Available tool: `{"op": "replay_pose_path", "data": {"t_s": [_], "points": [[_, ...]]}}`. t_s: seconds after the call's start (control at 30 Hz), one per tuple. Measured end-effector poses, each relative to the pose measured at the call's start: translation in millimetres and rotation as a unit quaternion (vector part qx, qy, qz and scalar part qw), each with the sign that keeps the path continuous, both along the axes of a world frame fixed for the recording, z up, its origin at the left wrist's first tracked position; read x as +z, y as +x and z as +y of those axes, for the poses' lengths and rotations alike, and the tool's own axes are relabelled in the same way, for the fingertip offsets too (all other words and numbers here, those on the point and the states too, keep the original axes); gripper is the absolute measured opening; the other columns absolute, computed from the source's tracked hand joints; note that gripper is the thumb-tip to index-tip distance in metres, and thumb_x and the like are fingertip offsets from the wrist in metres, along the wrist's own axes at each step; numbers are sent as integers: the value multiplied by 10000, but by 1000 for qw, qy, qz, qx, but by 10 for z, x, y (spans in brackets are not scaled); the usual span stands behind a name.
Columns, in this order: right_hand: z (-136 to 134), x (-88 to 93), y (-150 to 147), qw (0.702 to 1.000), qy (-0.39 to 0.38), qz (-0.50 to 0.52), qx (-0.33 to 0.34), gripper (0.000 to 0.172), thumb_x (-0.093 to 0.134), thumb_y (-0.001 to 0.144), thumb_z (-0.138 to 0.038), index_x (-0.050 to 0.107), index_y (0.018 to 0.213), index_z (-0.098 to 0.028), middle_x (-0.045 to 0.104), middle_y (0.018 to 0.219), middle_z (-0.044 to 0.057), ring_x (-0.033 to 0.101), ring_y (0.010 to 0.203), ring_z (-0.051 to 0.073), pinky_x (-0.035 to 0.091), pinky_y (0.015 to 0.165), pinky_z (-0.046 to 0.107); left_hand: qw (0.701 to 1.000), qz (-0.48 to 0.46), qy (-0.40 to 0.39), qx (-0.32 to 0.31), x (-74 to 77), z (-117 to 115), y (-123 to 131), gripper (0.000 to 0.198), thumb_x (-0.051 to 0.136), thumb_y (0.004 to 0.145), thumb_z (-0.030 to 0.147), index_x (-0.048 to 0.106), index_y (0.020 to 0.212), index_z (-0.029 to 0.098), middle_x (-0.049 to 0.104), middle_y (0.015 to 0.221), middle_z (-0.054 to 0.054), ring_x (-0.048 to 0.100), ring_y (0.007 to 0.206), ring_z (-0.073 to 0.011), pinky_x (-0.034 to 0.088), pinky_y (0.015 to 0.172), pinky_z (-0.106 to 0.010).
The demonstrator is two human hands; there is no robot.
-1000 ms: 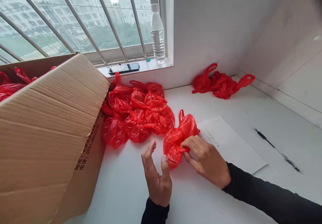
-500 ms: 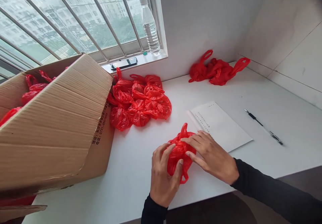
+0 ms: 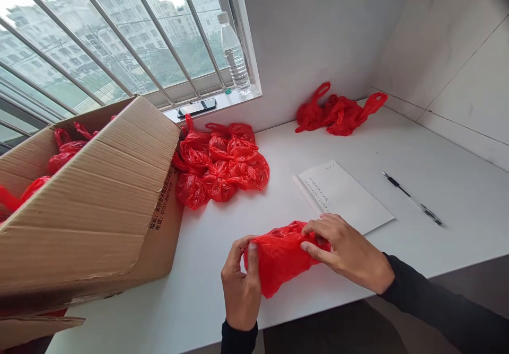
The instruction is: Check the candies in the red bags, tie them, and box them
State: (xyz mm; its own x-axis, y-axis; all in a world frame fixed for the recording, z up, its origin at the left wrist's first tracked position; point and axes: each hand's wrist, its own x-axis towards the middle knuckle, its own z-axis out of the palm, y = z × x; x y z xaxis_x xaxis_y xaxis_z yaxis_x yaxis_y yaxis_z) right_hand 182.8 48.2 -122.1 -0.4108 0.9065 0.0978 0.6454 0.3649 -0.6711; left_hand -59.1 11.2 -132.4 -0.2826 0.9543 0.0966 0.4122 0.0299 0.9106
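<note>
Near the front edge of the white table, a red plastic bag [image 3: 284, 258] is stretched sideways between my two hands. My left hand [image 3: 242, 280] pinches its left side, thumb toward me and fingers behind. On the right side, my right hand [image 3: 345, 248] grips the bag with bent fingers and the thumb at its front. Whatever the bag contains is hidden by the red plastic. Just beyond my right hand lies a white notebook [image 3: 353, 200] with rows of small handwriting.
A large cardboard box [image 3: 91, 205] holding red bags stands at the left. Several knotted red bags [image 3: 222, 163] sit beside it, more red bags [image 3: 338, 115] against the back wall. A pen [image 3: 411, 197] lies right; a phone [image 3: 196, 107] and water bottle [image 3: 235, 57] rest on the windowsill.
My hands have moved apart, and the bunched red bag between them is now spread wide. Its upright handle loop no longer shows. The view has shifted slightly.
</note>
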Motion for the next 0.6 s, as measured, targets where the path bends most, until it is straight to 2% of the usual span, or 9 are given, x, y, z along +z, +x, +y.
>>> {"op": "replay_pose_path", "data": {"t_s": [0.1, 0.17, 0.27, 0.33, 0.37, 0.43, 0.53, 0.6], "points": [[7, 61, 88, 993, -60, 70, -75, 184, 463, 995, -376, 585, 919, -262, 664, 810, 9, 622, 748, 199, 507, 682, 353, 997, -41, 8, 68, -67, 40, -155, 257, 511, 994, 435, 616, 1012, 200, 714, 975, -69, 694, 847, -206, 568, 729, -318], [-11, 81, 148, 983, -97, 105, -112, 172, 447, 1002, -404, 562, 980, -278, 689, 897, 9, 657, 819, 202, 480, 615, 315, 994, -56, 21, 91, -63, 29, -197, 260, 514, 983, 433, 592, 1074, 202, 699, 1039, -82, 695, 937, -223, 575, 784, -341], [-64, 99, 165, 979, -124, 118, -112, 161, 494, 989, -450, 533, 1011, -295, 700, 957, -3, 676, 898, 205, 456, 580, 289, 997, -38, 35, 64, 49, -24, -82, 421, 635, 913, 408, 550, 1297, 256, 627, 1277, -80, 599, 1204, -249, 497, 1017, -400], [-105, 137, 133, 980, -130, 116, -97, 208, 505, 983, -498, 533, 958, -294, 694, 898, -11, 672, 826, 200, 439, 552, 286, 998, 35, 42, 25, 142, -35, 52, 584, 695, 874, 375, 488, 1414, 291, 596, 1311, -70, 557, 1240, -250, 442, 1079, -427], [-124, 167, 114, 980, -131, 116, -91, 240, 498, 984, -520, 536, 927, -291, 690, 861, -12, 667, 782, 198, 429, 536, 287, 995, 84, 51, 11, 176, -23, 108, 606, 714, 863, 361, 492, 1422, 292, 607, 1257, -67, 572, 1192, -246, 454, 1054, -424], [-156, 235, 93, 979, -133, 123, -90, 294, 469, 992, -547, 542, 882, -285, 692, 819, -10, 659, 733, 197, 417, 513, 288, 984, 163, 77, -3, 205, 29, 167, 469, 725, 863, 349, 608, 1312, 282, 628, 1078, -47, 604, 1037, -226, 506, 928, -377], [-169, 293, 138, 975, -137, 129, -114, 333, 432, 1009, -549, 557, 853, -283, 687, 773, -15, 660, 734, 198, 418, 505, 280, 977, 181, 111, 10, 180, 118, 115, 138, 707, 887, 338, 741, 995, 258, 610, 906, -25, 601, 865, -190, 507, 769, -306], [-151, 273, 216, 974, -134, 125, -134, 355, 415, 1020, -542, 568, 830, -283, 668, 737, -15, 659, 744, 198, 448, 535, 281, 976, 170, 131, 48, 168, 140, 41, 125, 686, 907, 338, 746, 948, 236, 587, 909, -28, 587, 848, -178, 495, 775, -298]]}}
